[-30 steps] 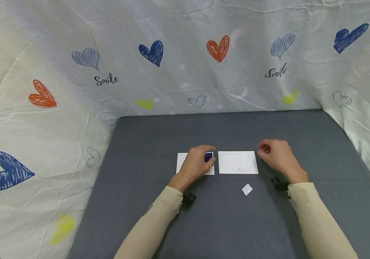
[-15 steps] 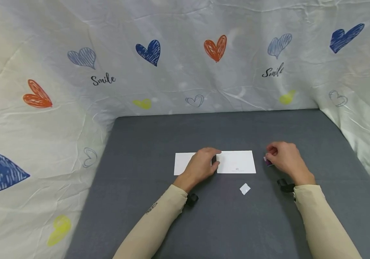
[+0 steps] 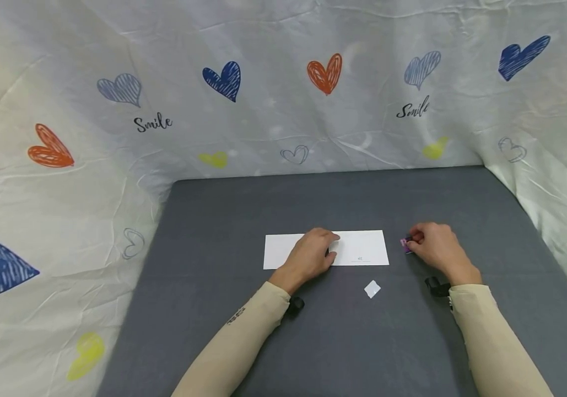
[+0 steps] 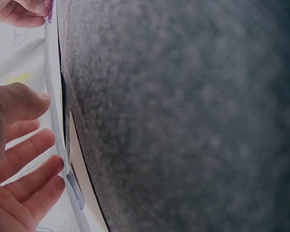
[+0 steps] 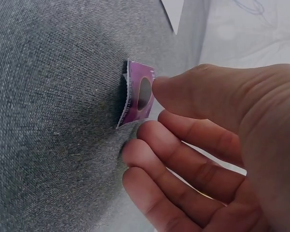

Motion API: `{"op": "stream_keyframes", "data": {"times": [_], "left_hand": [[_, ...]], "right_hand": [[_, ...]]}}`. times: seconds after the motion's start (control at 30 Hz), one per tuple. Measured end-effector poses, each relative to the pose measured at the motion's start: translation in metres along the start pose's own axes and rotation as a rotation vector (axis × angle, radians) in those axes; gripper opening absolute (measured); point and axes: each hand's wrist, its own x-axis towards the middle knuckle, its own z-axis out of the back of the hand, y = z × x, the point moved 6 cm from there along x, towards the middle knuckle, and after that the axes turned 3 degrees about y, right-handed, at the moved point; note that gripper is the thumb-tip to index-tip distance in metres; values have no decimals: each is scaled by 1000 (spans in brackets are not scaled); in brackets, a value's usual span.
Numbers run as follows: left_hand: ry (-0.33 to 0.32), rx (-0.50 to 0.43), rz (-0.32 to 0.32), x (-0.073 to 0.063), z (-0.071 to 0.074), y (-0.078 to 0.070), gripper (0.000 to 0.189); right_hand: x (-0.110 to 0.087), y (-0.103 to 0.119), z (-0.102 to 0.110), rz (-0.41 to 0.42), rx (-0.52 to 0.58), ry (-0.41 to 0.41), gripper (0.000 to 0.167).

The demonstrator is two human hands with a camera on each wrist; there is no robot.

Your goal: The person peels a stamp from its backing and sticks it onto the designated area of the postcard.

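Purple packet is at the right side of the white card, pinched by the right hand between thumb and finger. Behind the card, the cloth reads "Smile" twice. Over the card's left part, the left hand has its fingers loosely apart. Prints on card and packet are too small to read.

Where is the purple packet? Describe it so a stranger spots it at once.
Over the gray table, find the right hand. It holds the packet, whose purple face with a dark oval sets it apart from the small white square.
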Motion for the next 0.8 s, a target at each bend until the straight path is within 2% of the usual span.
{"op": "stream_keyframes", "data": {"times": [0.8], "left_hand": [[32,-26,5,-1,-3,-4,33]], "right_hand": [[3,-2,-9,-15,-55,31,28]]}}
